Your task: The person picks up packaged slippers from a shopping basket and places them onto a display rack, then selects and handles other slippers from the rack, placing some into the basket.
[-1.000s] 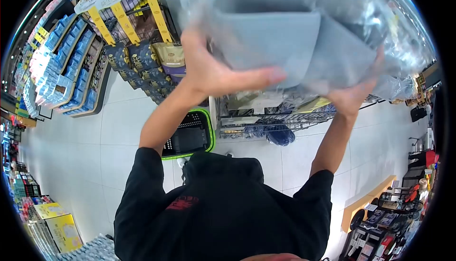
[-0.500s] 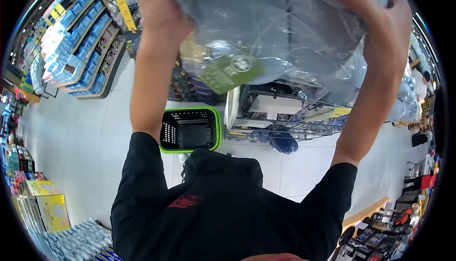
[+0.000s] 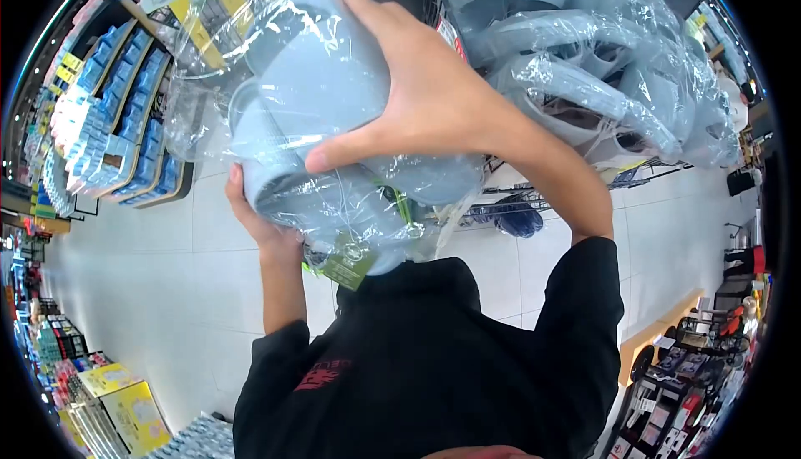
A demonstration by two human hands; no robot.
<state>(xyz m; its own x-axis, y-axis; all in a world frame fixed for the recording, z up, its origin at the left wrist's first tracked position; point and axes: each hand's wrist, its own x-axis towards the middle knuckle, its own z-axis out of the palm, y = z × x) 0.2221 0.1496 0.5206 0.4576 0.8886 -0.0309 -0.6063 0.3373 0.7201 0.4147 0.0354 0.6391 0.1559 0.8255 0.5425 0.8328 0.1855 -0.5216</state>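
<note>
The plastic-wrapped pack point(image 3: 313, 83) of grey ware is held before the chest, near the shelved packs point(image 3: 576, 83), clamped between the right hand point(image 3: 425, 100) spread on top and the left hand point(image 3: 254, 221) cupped beneath, presumably so the loose wrap cannot slip.

Both arms were raised in front of the chest, forearms bare below black sleeves. The right hand point(image 3: 425, 100) was up high with its back to the camera, fingers splayed wide and thumb stretched out to the left, pressed flat over the package point(image 3: 317, 83). Its forearm ran down and right to a bent elbow. The left hand point(image 3: 254, 225) sat lower, cupped under the package and mostly hidden by it, only the fingers' edge and the wrist showing, forearm nearly upright.
</note>
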